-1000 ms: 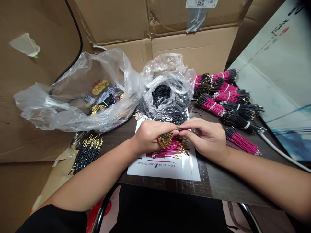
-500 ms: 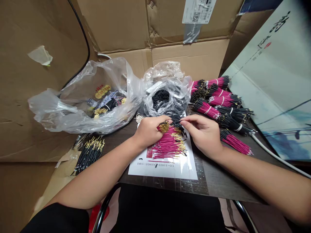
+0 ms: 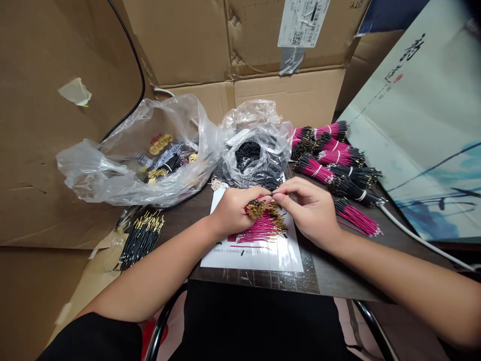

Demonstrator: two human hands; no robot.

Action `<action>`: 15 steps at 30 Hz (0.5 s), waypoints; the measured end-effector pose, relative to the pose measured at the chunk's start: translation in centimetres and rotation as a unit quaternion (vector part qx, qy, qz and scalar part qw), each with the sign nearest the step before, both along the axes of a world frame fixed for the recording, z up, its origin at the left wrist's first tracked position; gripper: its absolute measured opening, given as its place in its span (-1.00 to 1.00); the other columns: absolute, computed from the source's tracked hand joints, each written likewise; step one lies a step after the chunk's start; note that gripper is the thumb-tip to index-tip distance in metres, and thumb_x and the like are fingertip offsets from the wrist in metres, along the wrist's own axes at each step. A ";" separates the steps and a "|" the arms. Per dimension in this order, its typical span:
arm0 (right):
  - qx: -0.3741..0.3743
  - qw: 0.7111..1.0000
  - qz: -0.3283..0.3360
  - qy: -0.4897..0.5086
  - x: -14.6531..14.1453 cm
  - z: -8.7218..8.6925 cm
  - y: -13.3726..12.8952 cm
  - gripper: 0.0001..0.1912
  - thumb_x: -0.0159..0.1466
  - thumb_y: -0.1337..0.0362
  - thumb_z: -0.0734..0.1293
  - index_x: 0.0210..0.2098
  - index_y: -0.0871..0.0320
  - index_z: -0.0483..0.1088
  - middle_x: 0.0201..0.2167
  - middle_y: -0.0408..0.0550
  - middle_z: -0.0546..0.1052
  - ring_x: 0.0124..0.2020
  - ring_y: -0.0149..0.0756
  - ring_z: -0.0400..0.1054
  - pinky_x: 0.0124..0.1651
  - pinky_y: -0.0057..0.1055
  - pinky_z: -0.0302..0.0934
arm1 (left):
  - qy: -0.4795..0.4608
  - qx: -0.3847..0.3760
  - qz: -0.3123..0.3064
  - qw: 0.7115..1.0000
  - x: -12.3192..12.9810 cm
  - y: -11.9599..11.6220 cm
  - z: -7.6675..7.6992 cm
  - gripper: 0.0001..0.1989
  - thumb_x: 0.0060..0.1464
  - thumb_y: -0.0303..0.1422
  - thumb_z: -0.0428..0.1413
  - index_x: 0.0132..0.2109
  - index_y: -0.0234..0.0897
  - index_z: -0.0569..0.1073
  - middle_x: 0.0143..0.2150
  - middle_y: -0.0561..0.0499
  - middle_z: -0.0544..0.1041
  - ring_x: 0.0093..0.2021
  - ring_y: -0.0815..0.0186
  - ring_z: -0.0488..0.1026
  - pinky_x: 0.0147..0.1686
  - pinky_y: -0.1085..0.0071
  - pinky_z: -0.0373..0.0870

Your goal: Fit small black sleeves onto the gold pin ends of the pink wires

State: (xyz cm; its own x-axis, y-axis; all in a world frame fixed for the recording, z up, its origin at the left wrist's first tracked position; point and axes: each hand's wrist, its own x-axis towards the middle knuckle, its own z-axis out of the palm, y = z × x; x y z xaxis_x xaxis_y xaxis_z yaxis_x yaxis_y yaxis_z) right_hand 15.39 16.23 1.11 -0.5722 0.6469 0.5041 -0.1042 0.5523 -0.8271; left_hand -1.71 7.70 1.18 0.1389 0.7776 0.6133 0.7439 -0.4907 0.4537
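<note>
Gold-tipped wire bundle (image 3: 256, 209) filling curled left hand (image 3: 233, 208); right hand (image 3: 311, 208), just rejoining, pinching small dark piece (image 3: 271, 194) beside left thumb (image 3: 259, 191), two-handed work resuming.

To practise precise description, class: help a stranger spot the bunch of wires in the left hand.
On the dark table, find the white sheet. Above it, the left hand grips a bunch of wires, gold tips showing. Unlike the loose pink wires on the sheet and the tied bundles to the right, this bunch is held in a hand.
</note>
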 end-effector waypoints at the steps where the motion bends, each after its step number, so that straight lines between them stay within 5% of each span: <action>1: -0.008 1.000 0.005 -0.005 0.1 0.3 -0.1 -0.97 0.21 0.32 0.38 -0.34 0.10 0.50 -0.35 -0.10 0.52 -0.28 -0.33 0.39 -0.15 -0.29 0.30 | 0.000 0.009 0.000 1.000 0.0 -0.1 0.0 -0.85 0.20 -0.39 0.04 -0.16 -0.31 0.48 -0.32 0.03 0.59 -0.40 0.45 0.51 -0.41 0.56 0.36; 9: -0.086 0.994 0.055 -0.050 1.1 2.0 -0.7 -0.88 0.19 0.25 0.40 -0.26 0.07 0.52 -0.28 -0.09 0.55 -0.26 -0.30 0.44 -0.16 -0.30 0.33 | 0.007 0.084 0.006 0.996 0.3 -0.7 0.4 -0.87 0.19 -0.40 0.06 -0.17 -0.29 0.49 -0.33 0.03 0.60 -0.45 0.48 0.50 -0.43 0.59 0.39; 15: -0.053 0.998 0.030 -0.036 1.7 1.9 -1.3 -0.88 0.18 0.31 0.41 -0.27 0.03 0.55 -0.30 -0.12 0.58 -0.29 -0.32 0.46 -0.21 -0.35 0.36 | 0.001 0.088 -0.010 0.996 0.7 -0.9 0.4 -0.86 0.19 -0.41 0.07 -0.15 -0.33 0.49 -0.29 0.00 0.61 -0.38 0.46 0.53 -0.38 0.60 0.43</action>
